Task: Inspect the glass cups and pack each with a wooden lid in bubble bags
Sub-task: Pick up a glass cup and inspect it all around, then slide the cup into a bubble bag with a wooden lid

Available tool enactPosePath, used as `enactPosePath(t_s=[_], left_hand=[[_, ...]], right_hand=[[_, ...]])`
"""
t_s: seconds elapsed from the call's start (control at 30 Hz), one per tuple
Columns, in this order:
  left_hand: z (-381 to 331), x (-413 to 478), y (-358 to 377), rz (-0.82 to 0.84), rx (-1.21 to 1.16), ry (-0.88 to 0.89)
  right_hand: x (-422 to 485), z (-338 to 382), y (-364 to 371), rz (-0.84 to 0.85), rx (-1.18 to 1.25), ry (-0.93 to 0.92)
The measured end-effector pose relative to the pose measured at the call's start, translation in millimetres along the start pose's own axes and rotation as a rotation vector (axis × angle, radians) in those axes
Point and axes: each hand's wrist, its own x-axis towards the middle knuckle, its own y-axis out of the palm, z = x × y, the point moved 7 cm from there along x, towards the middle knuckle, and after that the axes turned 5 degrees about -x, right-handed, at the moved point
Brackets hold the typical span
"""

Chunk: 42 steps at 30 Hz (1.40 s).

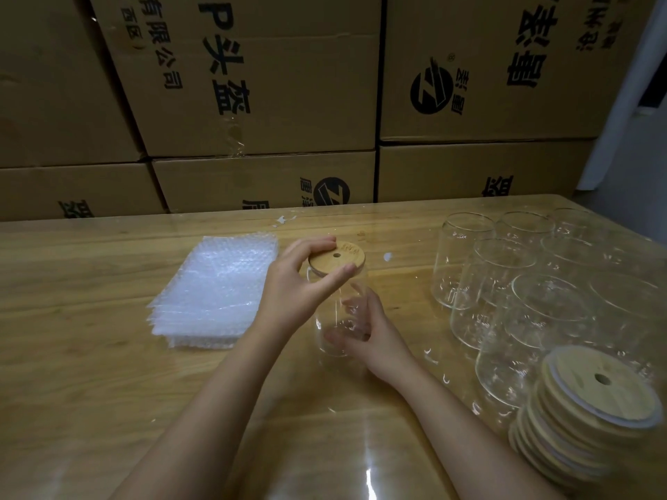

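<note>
A clear glass cup [334,315] stands upright in the middle of the wooden table [108,373]. A round wooden lid [341,258] with a small hole sits on its mouth. My left hand [299,283] pinches the lid's rim between thumb and fingers. My right hand [368,330] wraps around the lower part of the cup from the right. A stack of bubble bags [213,290] lies flat to the left of the cup. Several empty glass cups [505,283] stand at the right. A stack of wooden lids [584,413] leans at the near right.
A wall of stacked cardboard boxes [288,95] with printed characters rises directly behind the table's far edge. A clear sheet covers the tabletop and gives off glare near the front. A grey floor strip shows at the far right.
</note>
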Motion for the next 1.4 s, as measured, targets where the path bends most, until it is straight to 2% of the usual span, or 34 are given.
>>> enactPosePath(t_s=[0.27,0.4,0.53,0.57,0.67,0.77,0.87,1.0,1.1,1.23,1.4], left_hand=[[18.7,-8.9,16.3,0.104,-0.353,-0.18],[22.1,-12.5,23.3,0.117,-0.337,-0.184],[35.9,-11.1,0.0,0.194,-0.163,-0.247],[38.9,-8.1,-12.6,0.164,-0.069,-0.239],[46.6,3.7,-55.9,0.069,0.403,-0.179],[61.5,9.8,-83.0,0.168,0.667,-0.233],[82.0,4.9,-93.9,0.383,0.742,-0.352],[92.7,1.5,-99.8,0.46,0.804,-0.388],[89.5,5.6,-99.5,0.404,0.854,-0.325],[71.5,10.8,-109.8,0.216,0.886,-0.255],[-4.2,13.4,-119.6,-0.156,0.929,0.189]], right_hand=[[0.9,-1.0,-0.2,-0.003,-0.01,-0.008],[1.4,-2.8,-0.3,-0.009,-0.012,-0.002],[0.0,-2.0,-1.4,-0.008,-0.013,0.006],[-0.4,-1.3,-2.0,-0.008,-0.014,0.005],[-1.3,0.4,-1.8,0.003,-0.01,0.013],[-1.7,0.5,-1.7,0.015,-0.002,0.024],[-2.1,2.0,-1.6,0.02,0.008,0.028],[-2.9,2.7,-1.0,0.029,0.02,0.033],[-3.0,3.9,-0.2,0.035,0.016,0.023],[-4.0,4.3,1.3,0.041,0.064,-0.001],[-10.1,17.0,-15.6,-0.139,0.146,-0.028]])
